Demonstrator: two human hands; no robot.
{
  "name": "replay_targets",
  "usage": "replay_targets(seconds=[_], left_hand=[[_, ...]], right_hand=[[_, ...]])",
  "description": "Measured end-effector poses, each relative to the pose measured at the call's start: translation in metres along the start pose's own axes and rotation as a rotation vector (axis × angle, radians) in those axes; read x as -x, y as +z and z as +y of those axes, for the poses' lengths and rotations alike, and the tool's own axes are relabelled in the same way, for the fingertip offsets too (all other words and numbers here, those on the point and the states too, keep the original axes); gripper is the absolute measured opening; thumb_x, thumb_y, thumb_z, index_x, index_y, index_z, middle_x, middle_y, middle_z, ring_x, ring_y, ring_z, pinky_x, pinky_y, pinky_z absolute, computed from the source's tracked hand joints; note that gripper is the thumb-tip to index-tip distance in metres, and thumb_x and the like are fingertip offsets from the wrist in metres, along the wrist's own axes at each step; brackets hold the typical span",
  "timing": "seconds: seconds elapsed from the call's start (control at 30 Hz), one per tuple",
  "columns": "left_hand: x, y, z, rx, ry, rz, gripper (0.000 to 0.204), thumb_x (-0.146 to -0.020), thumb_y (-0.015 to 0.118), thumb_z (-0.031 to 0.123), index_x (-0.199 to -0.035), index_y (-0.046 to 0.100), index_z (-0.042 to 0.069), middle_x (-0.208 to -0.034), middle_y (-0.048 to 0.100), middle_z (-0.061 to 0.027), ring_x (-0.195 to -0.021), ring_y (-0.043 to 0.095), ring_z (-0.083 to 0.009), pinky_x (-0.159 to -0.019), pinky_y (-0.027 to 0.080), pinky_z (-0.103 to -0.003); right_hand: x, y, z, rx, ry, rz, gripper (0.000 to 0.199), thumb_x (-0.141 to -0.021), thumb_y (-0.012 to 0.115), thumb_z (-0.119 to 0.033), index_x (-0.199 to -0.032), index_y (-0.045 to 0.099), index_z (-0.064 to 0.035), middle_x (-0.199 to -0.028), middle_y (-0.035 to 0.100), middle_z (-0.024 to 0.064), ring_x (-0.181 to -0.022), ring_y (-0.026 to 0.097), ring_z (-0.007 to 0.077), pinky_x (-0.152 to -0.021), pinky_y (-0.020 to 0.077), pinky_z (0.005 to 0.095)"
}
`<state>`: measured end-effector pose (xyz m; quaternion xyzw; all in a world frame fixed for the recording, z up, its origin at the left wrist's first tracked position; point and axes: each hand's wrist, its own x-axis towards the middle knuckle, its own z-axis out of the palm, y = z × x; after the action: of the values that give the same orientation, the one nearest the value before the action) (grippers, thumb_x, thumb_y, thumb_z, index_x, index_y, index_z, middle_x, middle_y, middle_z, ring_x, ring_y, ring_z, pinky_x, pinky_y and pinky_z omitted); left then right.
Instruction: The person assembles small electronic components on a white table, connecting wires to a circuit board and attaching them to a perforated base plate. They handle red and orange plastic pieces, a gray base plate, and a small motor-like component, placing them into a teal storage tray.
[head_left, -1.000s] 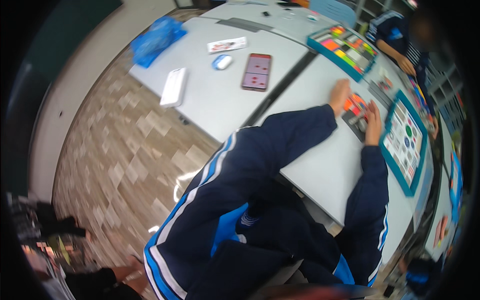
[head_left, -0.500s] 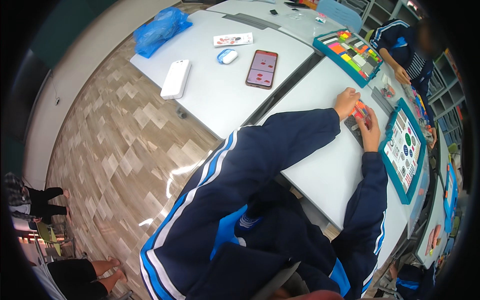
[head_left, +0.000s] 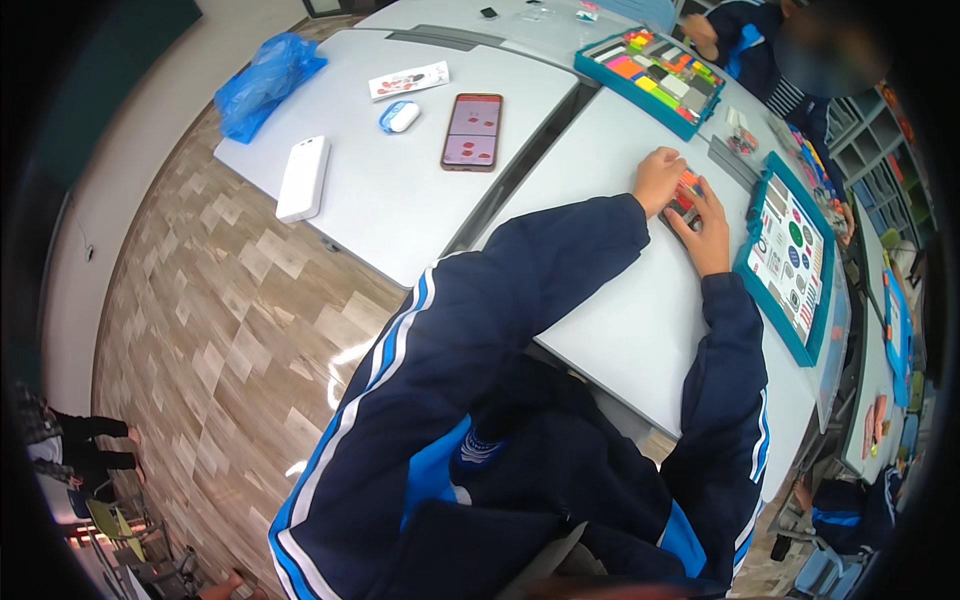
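Above the white table, my left hand and my right hand meet around a small orange and red brick build. Bent fingers of the left hand press at its far left side. On the near right side, the right thumb and fingers close around it. Much of the build is covered by the hands, and its single pieces are too small to make out. To the right of my right hand lies a teal-framed lid with a printed parts chart. Beyond both hands stands a teal tray of sorted colourful bricks.
On the left table are a phone with its screen lit, a white and blue case, a printed paper strip, a white power bank and a blue plastic bag. A co-worker is at the far right.
The whole view has shifted, so the tables and trays appear further left. My right fingers have straightened somewhat over the build, and its dark grey piece is now mostly covered.
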<state>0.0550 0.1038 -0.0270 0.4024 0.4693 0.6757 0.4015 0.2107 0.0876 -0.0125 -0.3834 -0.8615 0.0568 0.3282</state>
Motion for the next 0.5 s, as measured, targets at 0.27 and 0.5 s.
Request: replay_targets(seconds=[0.27,0.5], left_hand=[[-0.002,0.003,-0.008,-0.131,0.124,-0.017,0.043,-0.095,0.064,0.023,-0.126,0.061,-0.006,-0.125,0.067,-0.0233,-0.115,0.066,-0.0279,-0.096,0.052,-0.034],[-0.002,0.002,-0.008,-0.174,0.152,-0.084,0.041,-0.092,0.065,0.020,-0.124,0.063,-0.006,-0.124,0.065,-0.0216,-0.114,0.066,-0.0288,-0.096,0.052,-0.035]], right_hand=[[0.001,0.000,0.012,0.021,0.079,0.122,0.023,-0.090,0.073,-0.022,-0.111,0.076,-0.0120,-0.142,0.058,0.0174,-0.129,0.056,0.0356,-0.105,0.0449,0.0408],[0.002,-0.001,0.023,-0.054,0.141,0.170,0.022,-0.089,0.072,-0.020,-0.110,0.077,-0.0150,-0.138,0.060,0.0182,-0.125,0.057,0.0361,-0.104,0.0450,0.0413]])
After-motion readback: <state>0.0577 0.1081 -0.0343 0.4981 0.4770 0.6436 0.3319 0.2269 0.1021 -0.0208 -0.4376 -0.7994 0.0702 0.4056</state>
